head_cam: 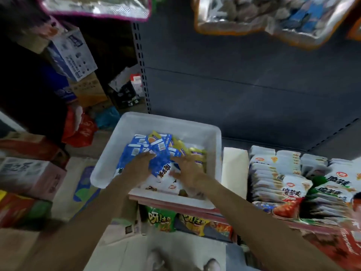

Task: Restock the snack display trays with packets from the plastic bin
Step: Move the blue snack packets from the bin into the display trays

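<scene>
Inside the white plastic bin [205,133] on the shelf's front edge, both hands are down in a loose pile of blue snack packets [156,153] and yellow packets [195,153]. Left hand [139,163] lies flat on the blue ones, grip released, fingers straight. Right hand [188,169] is spread over the pile too, holding nothing. Right of the bin, rows of white packets [273,173] fill the display tray.

Held blue speckled foil packets [156,159] and yellow ones [192,153] inside translucent white plastic bin [203,132]; showed white packets [273,177] right of bin.
</scene>
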`<state>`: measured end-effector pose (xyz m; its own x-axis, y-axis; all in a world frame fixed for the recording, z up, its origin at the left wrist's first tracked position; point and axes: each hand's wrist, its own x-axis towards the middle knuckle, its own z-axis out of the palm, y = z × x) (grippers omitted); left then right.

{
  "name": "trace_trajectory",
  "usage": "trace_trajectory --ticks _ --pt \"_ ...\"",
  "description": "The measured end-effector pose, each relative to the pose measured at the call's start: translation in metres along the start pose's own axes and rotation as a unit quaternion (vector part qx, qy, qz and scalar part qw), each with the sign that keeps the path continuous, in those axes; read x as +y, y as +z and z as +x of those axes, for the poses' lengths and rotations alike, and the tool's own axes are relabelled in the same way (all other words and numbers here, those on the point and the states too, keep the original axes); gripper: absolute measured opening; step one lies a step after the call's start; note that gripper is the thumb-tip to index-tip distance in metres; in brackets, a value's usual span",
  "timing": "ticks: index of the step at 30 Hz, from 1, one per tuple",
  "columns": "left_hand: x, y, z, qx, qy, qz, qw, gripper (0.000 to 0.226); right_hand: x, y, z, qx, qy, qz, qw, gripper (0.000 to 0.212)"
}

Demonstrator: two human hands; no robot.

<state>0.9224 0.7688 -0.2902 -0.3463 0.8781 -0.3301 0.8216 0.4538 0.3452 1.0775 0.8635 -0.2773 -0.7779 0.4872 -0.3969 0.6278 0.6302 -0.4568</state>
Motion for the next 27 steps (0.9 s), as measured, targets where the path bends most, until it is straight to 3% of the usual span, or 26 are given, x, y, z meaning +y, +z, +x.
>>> trace_trajectory --ticks 4,9,11,13,16,19,20,23,27 --pt "-0.014 0.0 0.004 -0.045 0.024 -0.002 0.999 0.052 -0.009 0.008 0.011 0.023 0.081 0.066 0.994 0.051" --pt "-0.025 0.002 0.006 -0.087 0.043 0.004 0.995 0.072 -0.005 0.005 0.016 0.047 0.11 0.112 0.987 0.034" --pt "-0.025 0.0 0.006 -0.088 0.048 0.013 0.995 0.081 -0.003 0.002 0.019 0.066 0.116 0.195 0.972 0.027" --pt "-0.023 0.0 0.006 -0.057 0.049 0.007 0.997 0.084 -0.005 -0.005 0.017 0.088 0.124 0.33 0.932 0.016" --pt "-0.011 -0.003 0.006 0.057 0.066 -0.067 0.994 0.056 -0.011 -0.025 0.007 0.123 0.112 0.476 0.863 0.017" --pt "0.006 -0.014 0.003 0.138 0.088 -0.188 0.968 0.016 -0.012 -0.05 -0.005 0.164 0.103 0.544 0.816 0.018" --pt "0.012 -0.018 0.003 0.152 0.095 -0.21 0.961 0.016 -0.009 -0.057 -0.009 0.171 0.102 0.544 0.815 0.023" --pt "0.04 -0.028 0.004 0.16 0.11 -0.23 0.954 0.045 0.005 -0.07 -0.026 0.189 0.06 0.485 0.852 0.027" --pt "0.091 -0.028 0.007 0.114 0.144 -0.272 0.944 0.041 0.033 -0.084 -0.051 0.232 0.004 0.468 0.853 0.011"
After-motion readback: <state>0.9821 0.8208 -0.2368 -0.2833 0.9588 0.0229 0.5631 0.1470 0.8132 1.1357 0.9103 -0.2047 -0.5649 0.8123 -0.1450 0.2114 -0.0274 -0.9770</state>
